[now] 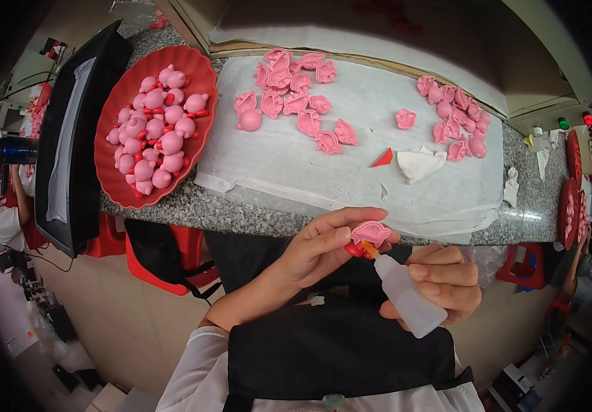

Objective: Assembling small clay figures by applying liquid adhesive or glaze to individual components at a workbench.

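The small pink piece (373, 232) has its hollow side facing up, long axis roughly left-right, little red bits poking out at its lower left; the white squeeze bottle (414, 301) sits on a diagonal, orange nozzle aimed up-left right at the piece, base toward the lower right. Going across the room: a person in a white top (9, 226) at the far left, then a long black tray (93, 123), a red scalloped tray (200, 72) full of pink balls with red bits, and white paper (296, 175) over a speckled granite counter (254, 214), with pink shells, a red scrap (381, 158) and crumpled tissue (419, 165) on it. Another person (587, 278) is at the far right. The left hand (313, 248) pinches the piece between thumb and fingers, just off the counter's near edge; the right hand (450, 283) has its fingers wrapped round the bottle. Can't tell if the nozzle actually touches the piece.
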